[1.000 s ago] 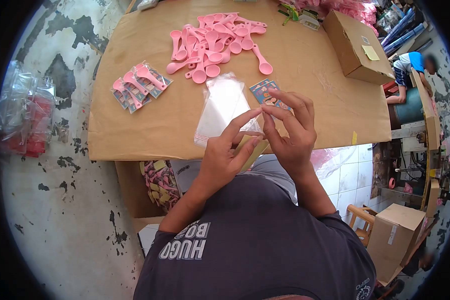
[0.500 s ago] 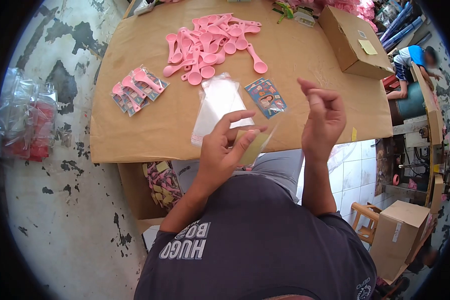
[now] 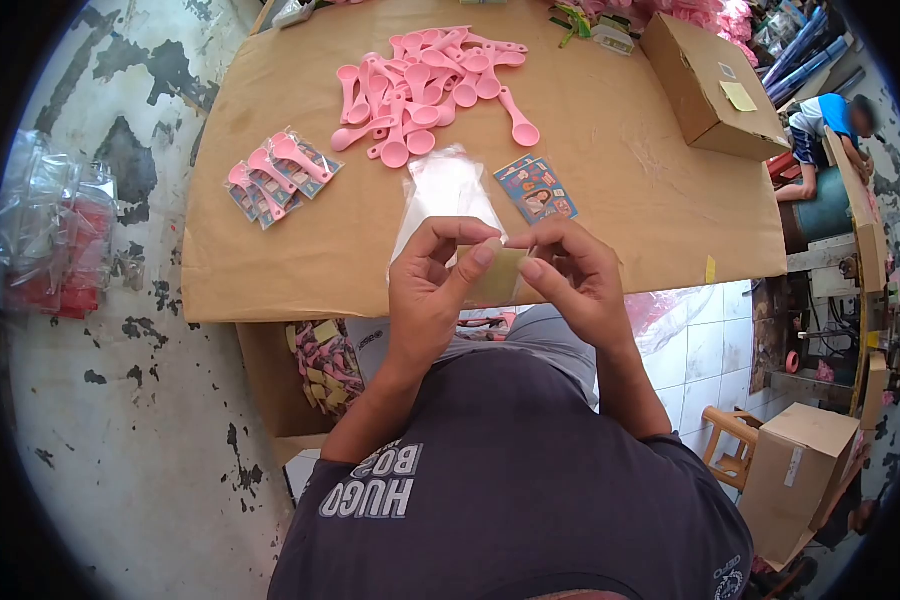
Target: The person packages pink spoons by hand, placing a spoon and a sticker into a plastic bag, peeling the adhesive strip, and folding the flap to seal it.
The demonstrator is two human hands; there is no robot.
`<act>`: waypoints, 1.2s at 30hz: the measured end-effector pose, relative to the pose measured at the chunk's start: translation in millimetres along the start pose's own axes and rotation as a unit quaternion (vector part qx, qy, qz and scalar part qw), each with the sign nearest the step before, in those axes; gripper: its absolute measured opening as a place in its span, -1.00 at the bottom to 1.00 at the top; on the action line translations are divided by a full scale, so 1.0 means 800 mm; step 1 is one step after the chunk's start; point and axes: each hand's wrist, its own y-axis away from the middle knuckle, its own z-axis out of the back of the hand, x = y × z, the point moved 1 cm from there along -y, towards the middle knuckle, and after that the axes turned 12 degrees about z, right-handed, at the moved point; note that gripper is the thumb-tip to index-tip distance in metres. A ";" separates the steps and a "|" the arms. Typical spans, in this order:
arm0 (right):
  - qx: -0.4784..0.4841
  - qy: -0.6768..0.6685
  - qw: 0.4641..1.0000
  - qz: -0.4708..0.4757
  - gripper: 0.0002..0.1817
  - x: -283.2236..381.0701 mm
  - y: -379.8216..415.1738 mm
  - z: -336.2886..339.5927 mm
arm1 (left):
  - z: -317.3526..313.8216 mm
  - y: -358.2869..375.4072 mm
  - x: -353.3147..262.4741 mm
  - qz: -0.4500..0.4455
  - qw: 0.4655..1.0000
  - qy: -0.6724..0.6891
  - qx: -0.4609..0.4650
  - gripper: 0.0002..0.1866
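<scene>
A small clear plastic packet with a yellowish card (image 3: 495,275) in it hangs in front of me at the table edge. My left hand (image 3: 435,275) pinches its upper left corner between thumb and fingers. At the opposite corner, my right hand (image 3: 575,275) has thumb and forefinger closed on the packet. Just beyond lies a stack of clear plastic bags (image 3: 445,195), partly covered by my left hand. Blue printed cards (image 3: 537,188) rest to its right. Whatever else the packet contains is hidden by the card and fingers.
Pink measuring spoons (image 3: 420,85) are heaped at the back, one apart at right. Several packed spoons (image 3: 280,170) lie at left. A cardboard box (image 3: 710,90) stands back right. Below the table, a box holds finished-looking packets (image 3: 325,365). A person (image 3: 825,135) sits far right.
My right hand has come down and left to the packet and gripped its corner. The packet, tilted before, is now held level between both hands.
</scene>
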 end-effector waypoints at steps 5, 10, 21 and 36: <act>-0.036 -0.017 0.999 -0.029 -0.84 -0.010 -0.005 0.001 | 0.004 0.000 -0.007 0.040 0.999 0.005 -0.011 -0.76; -0.052 -0.025 0.998 -0.040 -0.87 -0.003 -0.012 0.004 | 0.010 0.001 -0.005 0.052 0.998 -0.026 -0.019 -0.73; -0.016 -0.068 0.997 0.035 -0.82 -0.012 -0.010 0.028 | 0.012 0.001 -0.005 -0.032 0.994 -0.097 0.038 -0.88; 0.049 0.040 0.995 0.075 -0.82 0.006 -0.018 0.010 | 0.003 0.008 -0.016 0.036 0.996 0.068 0.033 -0.66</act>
